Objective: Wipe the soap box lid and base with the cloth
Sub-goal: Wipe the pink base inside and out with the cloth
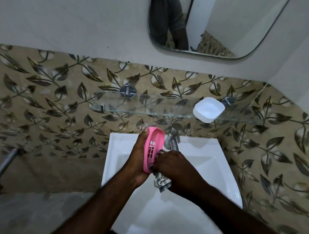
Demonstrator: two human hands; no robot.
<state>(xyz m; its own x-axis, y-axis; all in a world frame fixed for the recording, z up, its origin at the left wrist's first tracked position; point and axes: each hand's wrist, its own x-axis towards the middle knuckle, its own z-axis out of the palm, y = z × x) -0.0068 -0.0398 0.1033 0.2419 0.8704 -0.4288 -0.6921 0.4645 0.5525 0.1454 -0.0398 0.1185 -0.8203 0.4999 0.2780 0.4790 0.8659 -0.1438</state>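
So the left hand [137,159] is wrapped round the pink slotted soap box half [154,144]. It holds the thing up on its edge over the back of the white sink [229,169], with one fingertip hooked over the top rim and the bottom rim tucked in the palm. The right hand [175,172] has a grey checked cloth [161,183] bunched in its fingers and pushed against the lower inside of the pink half. The cloth's loose tail hangs under the hand.

Pretty tight spot up there: the chrome tap [172,138] stands just beside the pink rim and right behind the right knuckles. There's a lot more room toward the front of the basin.

The white soap box half [208,109] sits open side up near the right end of the glass shelf [151,105]. Its front corner pokes out past the shelf edge, well apart from both hands. Can't tell which half is the lid.
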